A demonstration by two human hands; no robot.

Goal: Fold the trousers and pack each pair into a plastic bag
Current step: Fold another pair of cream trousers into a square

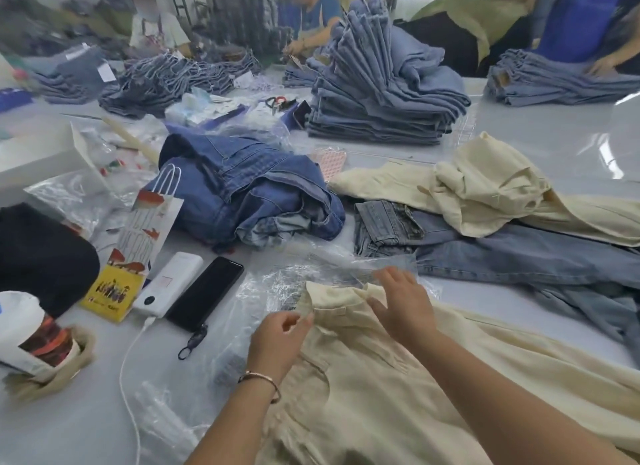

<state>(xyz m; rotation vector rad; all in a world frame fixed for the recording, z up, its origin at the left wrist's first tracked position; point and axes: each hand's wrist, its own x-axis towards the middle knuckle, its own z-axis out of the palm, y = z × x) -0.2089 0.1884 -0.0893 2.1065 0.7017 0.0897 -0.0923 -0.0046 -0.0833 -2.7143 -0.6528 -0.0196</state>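
While the cream trousers [398,378] lie spread across the near right part of the worktop [86,423], both hands work at their waistband end. Left hand [277,340]: fingers curled, thumb and forefinger pinching the waistband corner, apparently together with the edge of the clear bag [263,291]; the film is too transparent to confirm which layer is gripped. Right hand [403,303]: fingers straight and close together, resting flat on the waistband, its fingertips reaching the bag's film. Judgement: this hand holds the cloth flat so the left can align the corner with the bag.

The bag lies crumpled just beyond and left of the waistband, touching it. Its mouth cannot be made out. The trousers do not look folded to packing size; judged an early stage for this pair.

Further pairs await: a second cream pair [485,194] heaped toward the right edge, over light jeans [502,253], and dark jeans [249,191] bundled near the centre. Folded denim stack [377,94] stands toward the far side.

Hazards: a phone [204,293] and a power bank [169,283] lie side by side just left of the bag, with a white cable [130,371] trailing to the near edge; dragged film could catch them. Loose plastic film [166,423] lies at the near edge. Other persons work at the far edge.
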